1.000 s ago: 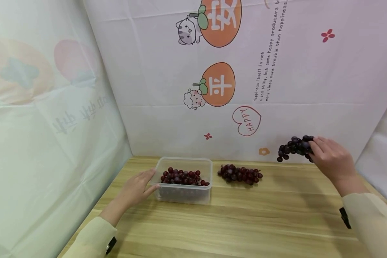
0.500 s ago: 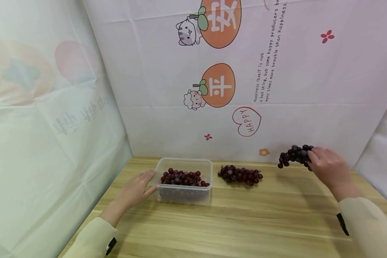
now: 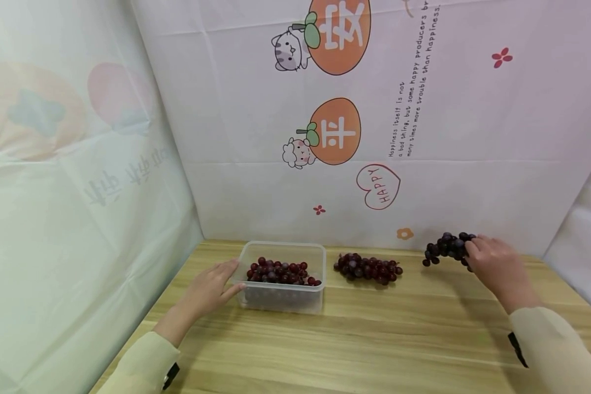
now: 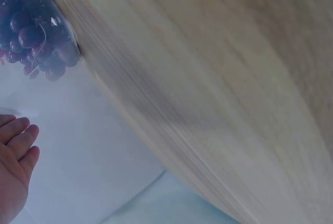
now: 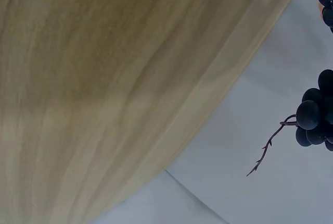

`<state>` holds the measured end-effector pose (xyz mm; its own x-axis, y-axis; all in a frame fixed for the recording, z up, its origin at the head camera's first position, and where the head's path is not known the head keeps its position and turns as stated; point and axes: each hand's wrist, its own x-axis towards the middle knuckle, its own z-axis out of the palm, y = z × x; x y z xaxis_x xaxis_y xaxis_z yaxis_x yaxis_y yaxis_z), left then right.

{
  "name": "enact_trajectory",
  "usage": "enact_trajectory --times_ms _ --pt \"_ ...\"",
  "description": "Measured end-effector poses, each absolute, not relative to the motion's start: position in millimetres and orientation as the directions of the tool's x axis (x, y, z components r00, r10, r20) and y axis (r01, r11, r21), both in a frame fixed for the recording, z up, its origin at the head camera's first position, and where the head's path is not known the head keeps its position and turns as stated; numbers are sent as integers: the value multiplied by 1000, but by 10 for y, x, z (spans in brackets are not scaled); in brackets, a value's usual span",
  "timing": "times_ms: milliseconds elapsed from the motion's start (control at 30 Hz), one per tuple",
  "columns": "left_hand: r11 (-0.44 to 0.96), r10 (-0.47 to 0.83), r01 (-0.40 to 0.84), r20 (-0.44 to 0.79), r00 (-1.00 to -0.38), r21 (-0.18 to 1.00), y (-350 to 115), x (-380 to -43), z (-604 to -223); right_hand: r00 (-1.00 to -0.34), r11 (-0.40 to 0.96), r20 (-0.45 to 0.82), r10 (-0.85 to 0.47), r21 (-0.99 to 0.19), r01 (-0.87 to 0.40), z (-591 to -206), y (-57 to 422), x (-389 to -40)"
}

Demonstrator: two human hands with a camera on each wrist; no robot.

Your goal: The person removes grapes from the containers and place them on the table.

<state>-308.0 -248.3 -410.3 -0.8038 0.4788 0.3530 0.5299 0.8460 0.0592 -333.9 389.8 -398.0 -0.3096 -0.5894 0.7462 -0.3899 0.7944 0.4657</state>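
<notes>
A clear plastic container [image 3: 283, 302] with red grapes [image 3: 280, 272] inside stands on the table, left of middle. My left hand [image 3: 208, 288] rests against its left rim, the thumb near the front corner; in the left wrist view the fingers [image 4: 21, 141] look nearly straight. Over the table's right back edge, my right hand [image 3: 497, 268] grips a bunch of dark grapes [image 3: 447, 246] at its right end. The right wrist view shows part of that bunch with a bare stem [image 5: 268, 145] hanging out; the gripping fingers are mostly hidden there.
Between the container and my right hand, a second bunch of red grapes [image 3: 368, 268] lies on the wooden table [image 3: 354, 345]. White printed cloth [image 3: 246, 180] rises along the back edge, and more cloth hangs at both sides.
My right hand has come down towards the table and slightly left, carrying the dark grapes. The left hand and the container stay in place.
</notes>
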Motion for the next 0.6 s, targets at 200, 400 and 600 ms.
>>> enact_trajectory --times_ms 200,400,600 --pt "842 481 536 361 -799 62 -2486 -3082 -4107 -347 800 729 -590 468 -376 -4065 3868 -3328" --pt "846 479 529 349 -806 62 -2483 -3075 -4101 -403 822 720 -565 447 -353 -4142 3818 -3330" --pt "848 476 526 342 -810 67 -2480 -3075 -4096 -447 843 717 -535 416 -341 -4197 3757 -3340"
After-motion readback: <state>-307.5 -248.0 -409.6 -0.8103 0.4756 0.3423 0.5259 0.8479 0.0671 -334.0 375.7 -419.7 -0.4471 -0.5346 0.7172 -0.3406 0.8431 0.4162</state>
